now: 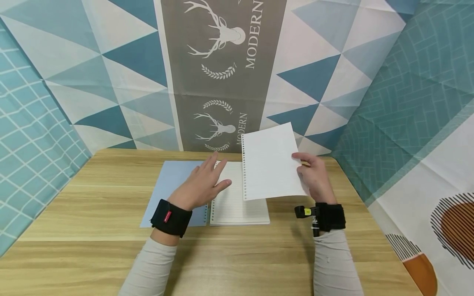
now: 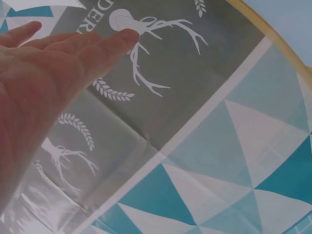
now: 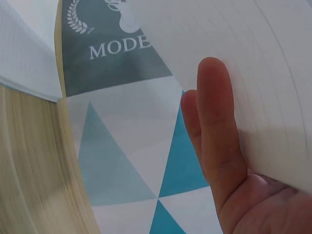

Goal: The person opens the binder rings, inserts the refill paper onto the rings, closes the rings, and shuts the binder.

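A loose lined sheet of paper [image 1: 270,164] with a row of punched holes down its left edge is held up in the air by my right hand [image 1: 316,174]. Thumb and fingers pinch its right edge; the right wrist view shows the sheet [image 3: 273,87] beside the thumb [image 3: 217,112]. Below it an open notebook [image 1: 237,209] lies on the table, its blue cover [image 1: 174,176] folded out to the left. Over the notebook's spine hovers my left hand [image 1: 201,183], fingers spread and straight, holding nothing. In the left wrist view this hand [image 2: 48,73] is also free of any object.
The wooden table [image 1: 92,230] ends at a patterned cloth backdrop [image 1: 218,94] with grey and blue shapes. Teal cloth [image 1: 418,102] hangs on the right and a teal grid cloth [image 1: 33,135] on the left. Both wrists wear black bands.
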